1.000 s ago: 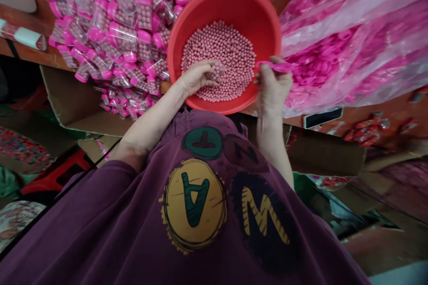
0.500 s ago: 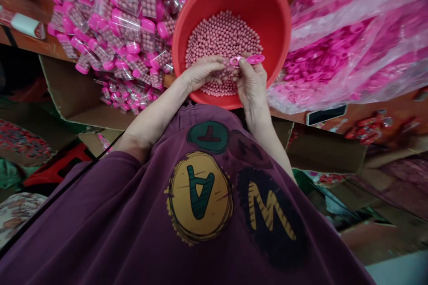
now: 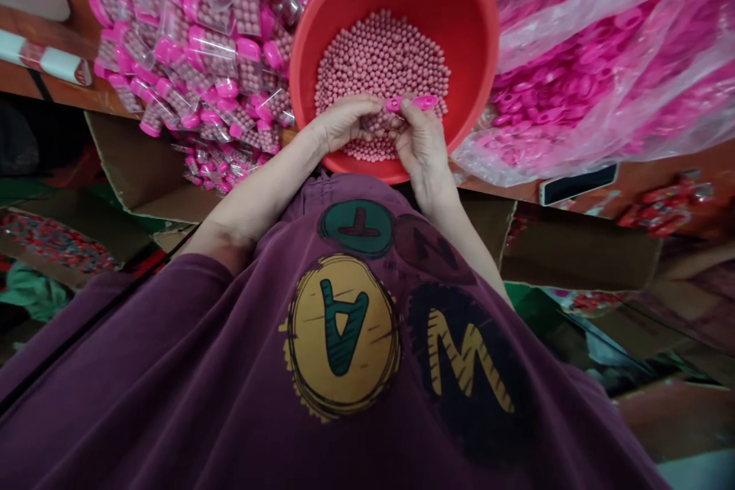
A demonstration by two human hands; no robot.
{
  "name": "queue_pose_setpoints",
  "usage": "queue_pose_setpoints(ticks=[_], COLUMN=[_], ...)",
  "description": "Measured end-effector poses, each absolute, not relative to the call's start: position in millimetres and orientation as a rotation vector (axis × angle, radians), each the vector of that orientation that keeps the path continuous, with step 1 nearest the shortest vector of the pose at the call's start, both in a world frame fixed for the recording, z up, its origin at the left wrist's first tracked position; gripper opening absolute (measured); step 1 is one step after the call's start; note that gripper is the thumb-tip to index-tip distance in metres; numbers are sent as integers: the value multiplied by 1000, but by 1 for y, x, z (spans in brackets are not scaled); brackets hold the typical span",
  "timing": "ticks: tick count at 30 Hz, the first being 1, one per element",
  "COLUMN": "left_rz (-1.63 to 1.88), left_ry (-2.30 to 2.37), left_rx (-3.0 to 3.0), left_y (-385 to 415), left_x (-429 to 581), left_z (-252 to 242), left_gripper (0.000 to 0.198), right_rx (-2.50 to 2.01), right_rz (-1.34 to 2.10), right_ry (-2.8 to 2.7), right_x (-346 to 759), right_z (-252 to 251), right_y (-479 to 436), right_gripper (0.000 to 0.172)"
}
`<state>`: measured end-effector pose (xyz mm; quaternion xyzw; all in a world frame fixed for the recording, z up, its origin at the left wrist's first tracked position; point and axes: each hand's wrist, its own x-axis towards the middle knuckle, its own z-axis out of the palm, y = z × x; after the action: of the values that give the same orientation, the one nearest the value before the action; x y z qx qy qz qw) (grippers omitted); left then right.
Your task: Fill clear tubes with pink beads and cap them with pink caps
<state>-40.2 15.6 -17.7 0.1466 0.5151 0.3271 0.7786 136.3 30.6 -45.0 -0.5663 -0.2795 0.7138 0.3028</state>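
Observation:
Over the front part of a red basin, my two hands meet at the fingertips. My right hand pinches a bright pink plastic cap with an oval flap between thumb and fingers. Closed and curled, my left hand is around what looks like a small clear container, mostly hidden by the fingers and blending with the beads behind. The cap's near end is at the container's top; whether it is seated I cannot tell. Below the hands lies a heap of small round pink beads in the basin.
To the left is a pile of clear bead-filled containers with pink caps, spilling toward a cardboard box. On the right sit a plastic bag of pink caps, a phone and red wrapped pieces. Another person's arm shows far right.
The pink cap has turned, its flap end now lying closer to the right fingers. Both hands keep their grips over the basin; the whole view has shifted slightly.

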Motion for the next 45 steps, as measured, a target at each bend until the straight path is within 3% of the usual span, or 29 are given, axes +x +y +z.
queue_pose_setpoints(ticks=[8,14,19,28,33,45], left_rz=[720,700,741,833,868,912], left_ry=[1170,1260,1254,1261,1271,1131], left_rx=[330,307,332,387,337,210], left_y=[18,18,16,13,12,19], left_x=[-38,-33,-33,-36,-35,-42], left_z=[-13,-17,-18,-37,-42,-21], left_gripper=[5,18,18,2,8,21], right_rx=[-1468,-1538,-1518,-1533,-1527,-1468], right_rz=[2047,2019,2015,1684,1578,1741], right_ry=[-842,-697,-744,-1077,-1147,-921], right_x=[134,137,136,149,160,160], right_z=[-56,-53,-62,-92,-104,-47], right_y=[38,35,36,36,45,45], right_gripper=[71,72,72,87,89,72])
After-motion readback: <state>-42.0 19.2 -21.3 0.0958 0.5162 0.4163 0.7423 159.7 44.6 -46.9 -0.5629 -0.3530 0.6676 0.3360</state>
